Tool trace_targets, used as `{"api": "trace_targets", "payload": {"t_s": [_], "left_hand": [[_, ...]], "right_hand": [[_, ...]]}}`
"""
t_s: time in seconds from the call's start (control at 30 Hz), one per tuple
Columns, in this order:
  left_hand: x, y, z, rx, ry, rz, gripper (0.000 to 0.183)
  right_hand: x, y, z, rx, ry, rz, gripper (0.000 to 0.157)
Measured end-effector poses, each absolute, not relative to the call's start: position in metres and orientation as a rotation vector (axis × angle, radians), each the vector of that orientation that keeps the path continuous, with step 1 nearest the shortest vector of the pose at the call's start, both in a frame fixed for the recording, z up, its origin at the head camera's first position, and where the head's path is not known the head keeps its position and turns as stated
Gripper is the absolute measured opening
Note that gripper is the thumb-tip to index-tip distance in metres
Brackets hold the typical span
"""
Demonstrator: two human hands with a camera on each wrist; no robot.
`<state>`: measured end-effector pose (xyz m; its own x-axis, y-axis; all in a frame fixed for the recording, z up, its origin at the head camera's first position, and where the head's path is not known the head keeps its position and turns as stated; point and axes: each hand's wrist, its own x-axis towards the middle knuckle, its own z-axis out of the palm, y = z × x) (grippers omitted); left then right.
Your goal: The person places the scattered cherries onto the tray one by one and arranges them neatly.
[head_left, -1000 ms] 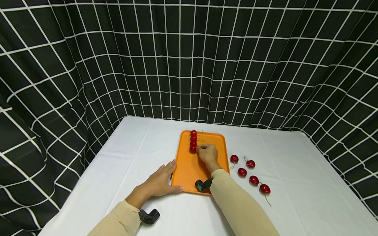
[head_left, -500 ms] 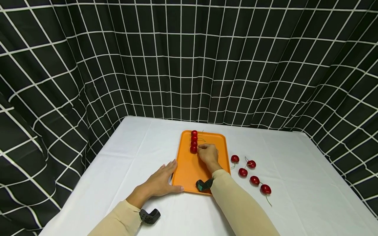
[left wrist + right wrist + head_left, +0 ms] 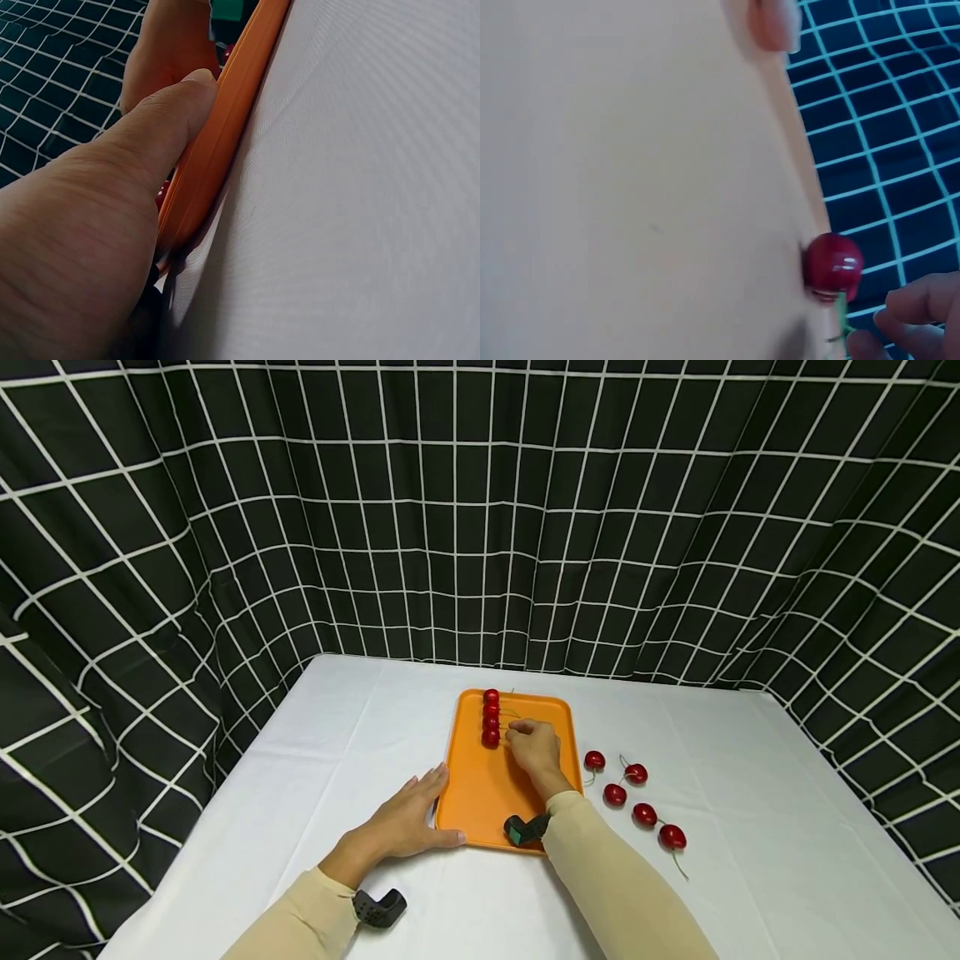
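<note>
An orange tray lies on the white-covered table. Along its left side, several red cherries form a column, stems pointing right. My right hand is over the tray, just right of the nearest cherry. In the right wrist view, its bent thumb and fingers are slightly parted close to the green stem of a cherry. My left hand rests at the tray's near left corner, fingers extended along the left side. Its thumb lies against the near rim in the left wrist view.
Several loose cherries with stems, among them a cherry, lie on the white cloth right of the tray. A dark curtain with a white grid encloses the table's back and sides. Each wrist wears a black camera mount.
My right hand has drawn slightly right from the nearest cherry in the column, exposing its stem. That cherry stays in place. My left hand has not moved.
</note>
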<state>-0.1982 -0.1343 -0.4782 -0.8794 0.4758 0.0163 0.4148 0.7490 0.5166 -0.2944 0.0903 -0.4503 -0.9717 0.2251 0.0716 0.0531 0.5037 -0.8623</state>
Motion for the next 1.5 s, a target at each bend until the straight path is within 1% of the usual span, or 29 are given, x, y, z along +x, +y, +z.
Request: {"api": "trace_targets", "payload": {"t_s": [0.17,0.4,0.53,0.6,0.73,0.83,0.97,1.07,1.17,1.27,1.4,1.5], "left_hand": [[-0.201,-0.134,-0.472,0.708,2.843,0.773,0.11],[-0.203,-0.133,-0.471,0.687,2.85,0.759,0.109],[-0.203,-0.131,-0.473,0.692,2.84,0.776,0.109],[-0.203,-0.131,-0.473,0.694,2.838,0.774,0.11],[-0.203,-0.13,-0.473,0.702,2.843,0.757,0.109],[-0.203,-0.13,-0.473,0.701,2.848,0.752,0.109],[-0.202,-0.131,-0.474,0.705,2.841,0.763,0.11],[-0.202,-0.132,-0.474,0.716,2.835,0.776,0.11],[-0.201,-0.134,-0.475,0.705,2.838,0.783,0.11],[-0.2,-0.136,-0.476,0.697,2.841,0.798,0.111],[-0.199,-0.135,-0.479,0.724,2.833,0.813,0.11],[-0.198,-0.134,-0.48,0.729,2.825,0.81,0.111]], "right_hand": [[-0.288,0.104,-0.429,-0.14,-2.506,1.555,0.024],[-0.279,0.131,-0.402,0.07,-2.35,1.662,0.02],[-0.277,0.158,-0.389,0.134,-2.268,1.706,0.02],[-0.279,0.176,-0.383,0.145,-2.253,1.707,0.022],[-0.286,0.219,-0.376,0.164,-2.303,1.725,0.034],[-0.292,0.254,-0.377,0.218,-2.411,1.711,0.04],[-0.296,0.295,-0.386,0.291,-2.544,1.692,0.035],[-0.299,0.314,-0.396,0.313,-2.59,1.763,0.034],[-0.303,0.322,-0.406,0.352,-2.63,1.856,0.04],[-0.307,0.323,-0.416,0.395,-2.707,1.879,0.053],[-0.308,0.323,-0.425,0.394,-2.876,1.74,0.066],[-0.306,0.322,-0.429,0.395,-2.982,1.628,0.069]]}}
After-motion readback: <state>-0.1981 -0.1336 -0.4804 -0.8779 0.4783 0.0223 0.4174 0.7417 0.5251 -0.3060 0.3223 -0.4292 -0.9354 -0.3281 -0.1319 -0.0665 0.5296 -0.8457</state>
